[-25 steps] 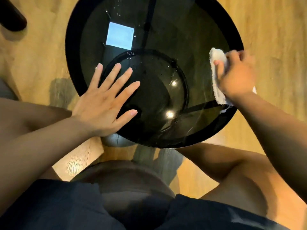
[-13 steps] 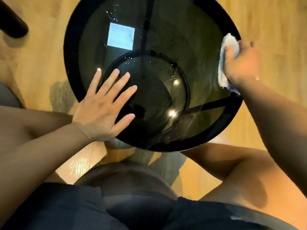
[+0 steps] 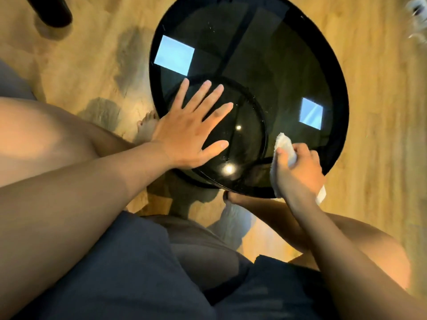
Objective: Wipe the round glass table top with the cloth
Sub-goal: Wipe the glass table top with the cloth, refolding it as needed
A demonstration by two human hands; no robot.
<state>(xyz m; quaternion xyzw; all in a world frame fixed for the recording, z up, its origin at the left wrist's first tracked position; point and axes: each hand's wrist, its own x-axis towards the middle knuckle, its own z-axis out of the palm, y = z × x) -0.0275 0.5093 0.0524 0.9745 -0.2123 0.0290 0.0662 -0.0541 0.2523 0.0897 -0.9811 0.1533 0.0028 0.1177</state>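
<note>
The round dark glass table top (image 3: 265,65) with a black rim fills the upper middle of the head view. My left hand (image 3: 191,130) lies flat on its near left part, fingers spread and straight. My right hand (image 3: 298,169) grips a white cloth (image 3: 284,146) and presses it on the glass near the table's near right edge. Part of the cloth sticks out beyond my fingers and below my wrist. A smaller round lower shelf shows through the glass.
The table stands on a light wooden floor (image 3: 381,112). My bare knees and dark shorts (image 3: 129,273) are just below the table. A black furniture leg (image 3: 53,10) stands at the top left. Bright square reflections sit on the glass.
My right hand has brought the cloth from the table's right rim back toward me, to the near right part of the glass. The camera has turned and shifted. My left hand stays flat.
</note>
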